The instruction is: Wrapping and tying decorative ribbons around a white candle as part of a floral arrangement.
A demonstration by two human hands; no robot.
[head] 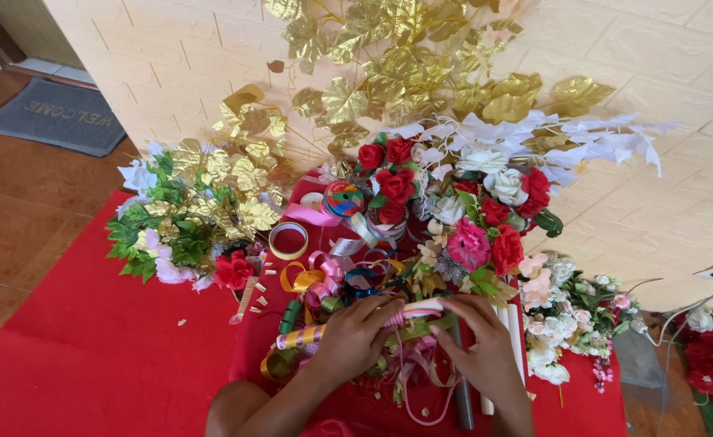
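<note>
Both hands meet over a red cloth [113,356] heaped with ribbons. The left hand [355,333] and right hand [478,344] each grip a pink ribbon [417,308] stretched between them. Artificial roses [393,184] stand behind; a grey rectangular doormat [55,115] lies far left.

Support: red cloth [89,356] spread over a brown tiled floor [16,218].
On cloth, left: bunch of green, gold and white leaves [186,210].
On cloth, middle: ribbon rolls [324,243], loose ribbons, paper scraps.
On cloth, right: pale flower bunch [559,324].
On floor: grey doormat [53,113], top left.
</note>
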